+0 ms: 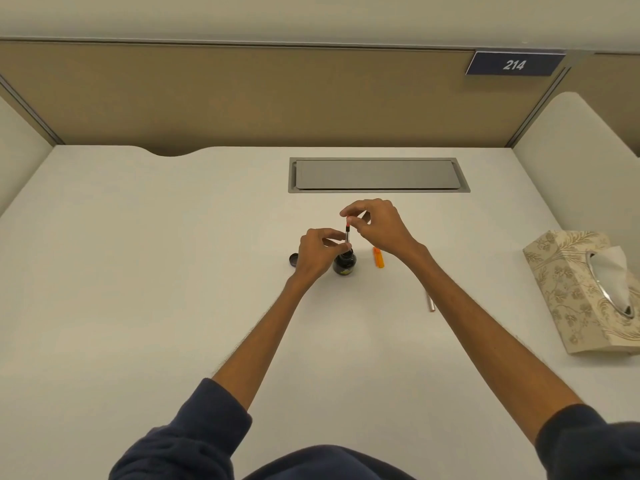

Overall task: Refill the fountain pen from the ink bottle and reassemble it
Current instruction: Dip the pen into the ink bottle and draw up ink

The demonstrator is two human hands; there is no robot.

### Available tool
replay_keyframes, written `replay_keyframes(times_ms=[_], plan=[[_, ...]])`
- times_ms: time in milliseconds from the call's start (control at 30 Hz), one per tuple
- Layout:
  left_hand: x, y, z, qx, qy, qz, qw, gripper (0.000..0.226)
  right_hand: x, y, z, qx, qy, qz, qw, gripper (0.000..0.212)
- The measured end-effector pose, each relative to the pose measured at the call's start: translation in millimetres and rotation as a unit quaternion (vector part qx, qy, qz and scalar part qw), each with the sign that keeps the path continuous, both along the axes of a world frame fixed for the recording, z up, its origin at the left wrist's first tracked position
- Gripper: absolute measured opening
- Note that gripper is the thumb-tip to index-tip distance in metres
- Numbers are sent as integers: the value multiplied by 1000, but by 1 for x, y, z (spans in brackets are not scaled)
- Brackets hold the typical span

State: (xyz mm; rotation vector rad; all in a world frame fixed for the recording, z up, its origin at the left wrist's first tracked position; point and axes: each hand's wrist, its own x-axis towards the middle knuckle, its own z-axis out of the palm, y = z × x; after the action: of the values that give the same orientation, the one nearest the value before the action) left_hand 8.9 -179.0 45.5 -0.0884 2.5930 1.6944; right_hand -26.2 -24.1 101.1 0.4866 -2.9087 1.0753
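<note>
Standing upright in the mouth of the open ink bottle [345, 263]: a slim pen converter section [347, 232], dark with a reddish top end. Left hand [317, 252] pinched narrow around its lower part, just above the bottle neck; right hand [375, 221] pinched on its top end with thumb and forefinger. Bottle dark, ink level impossible to tell. Just left of the left hand, on the white worktop [173, 271], a black bottle cap [293, 260]. Just right of the bottle, below the right hand, an orange pen part [378, 257] lying flat. Nearer the person, beside the right forearm, a thin pale pen piece [430, 301]. Far right of the hands, a patterned tissue box [568, 289] with a white tissue [611, 271] poking out.
</note>
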Motion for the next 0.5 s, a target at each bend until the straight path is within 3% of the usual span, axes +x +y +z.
replay_keyframes(times_ms=[500], plan=[[3, -1, -2, -6, -13, -4, 1000, 19, 6, -2, -4, 0, -4, -4, 1000, 13]])
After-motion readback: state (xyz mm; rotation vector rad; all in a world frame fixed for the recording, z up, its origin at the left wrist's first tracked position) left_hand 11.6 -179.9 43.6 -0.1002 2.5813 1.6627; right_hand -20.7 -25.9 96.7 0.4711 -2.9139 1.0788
